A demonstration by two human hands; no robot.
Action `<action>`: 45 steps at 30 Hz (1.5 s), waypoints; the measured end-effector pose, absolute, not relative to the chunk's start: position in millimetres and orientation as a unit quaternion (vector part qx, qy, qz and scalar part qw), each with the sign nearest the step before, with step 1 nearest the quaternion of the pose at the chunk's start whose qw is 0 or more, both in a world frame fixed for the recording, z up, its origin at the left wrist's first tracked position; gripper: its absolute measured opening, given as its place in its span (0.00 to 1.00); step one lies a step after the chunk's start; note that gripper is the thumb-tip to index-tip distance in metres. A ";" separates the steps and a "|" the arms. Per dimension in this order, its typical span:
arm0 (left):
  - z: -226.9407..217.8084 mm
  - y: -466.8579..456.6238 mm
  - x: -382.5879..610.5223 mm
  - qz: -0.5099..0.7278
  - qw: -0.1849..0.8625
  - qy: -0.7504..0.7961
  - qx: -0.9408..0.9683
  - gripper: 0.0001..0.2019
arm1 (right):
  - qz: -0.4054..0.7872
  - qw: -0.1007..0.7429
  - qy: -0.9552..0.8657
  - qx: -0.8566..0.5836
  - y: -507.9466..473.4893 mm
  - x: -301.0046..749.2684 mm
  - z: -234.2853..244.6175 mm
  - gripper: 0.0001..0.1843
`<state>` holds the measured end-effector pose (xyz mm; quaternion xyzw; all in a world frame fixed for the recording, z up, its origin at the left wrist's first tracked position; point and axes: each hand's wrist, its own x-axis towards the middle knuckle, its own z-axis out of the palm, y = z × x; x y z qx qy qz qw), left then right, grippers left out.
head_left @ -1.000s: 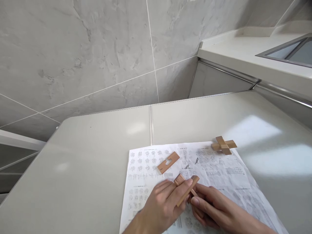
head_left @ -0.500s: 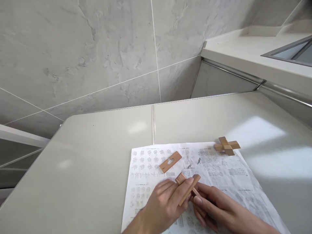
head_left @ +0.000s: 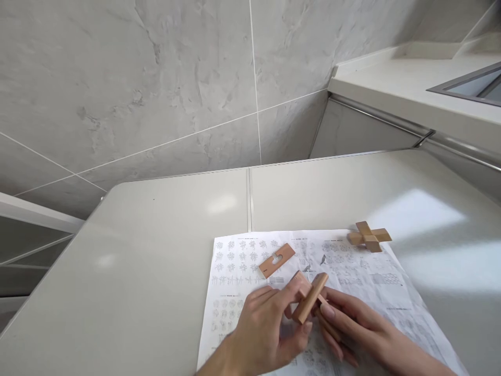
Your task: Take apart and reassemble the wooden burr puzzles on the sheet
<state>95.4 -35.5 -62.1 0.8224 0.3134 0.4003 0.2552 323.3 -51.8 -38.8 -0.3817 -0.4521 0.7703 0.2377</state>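
Crossed wooden puzzle pieces [head_left: 312, 298] are held between both hands above a printed sheet. My left hand [head_left: 270, 326] pinches the far end of one piece with its index finger, its thumb a little apart below the nearer bar. From the right, my right hand [head_left: 352, 324] grips the lower end of the pieces between thumb and fingers; part of the wood is hidden there. A flat wooden piece with a slot [head_left: 276, 260] lies on the sheet beyond my left hand. At the sheet's far right corner rests a cross-shaped wooden puzzle [head_left: 369, 237].
The creased instruction sheet [head_left: 235, 308], printed with rows of small diagrams, lies on a glossy pale table [head_left: 156, 271]. A seam [head_left: 250, 201] runs across the tabletop. Behind stands a grey tiled wall [head_left: 176, 78], with a white counter [head_left: 391, 78] at the right.
My left index finger has moved from the top bar to the far end of the crossing piece, and its thumb now shows. The top bar has turned slightly. The view has shifted a little.
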 end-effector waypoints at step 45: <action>-61.6 -0.1 67.8 0.532 0.557 0.500 0.395 0.19 | 0.550 0.296 -0.601 -0.499 -60.0 327.7 -61.7 0.21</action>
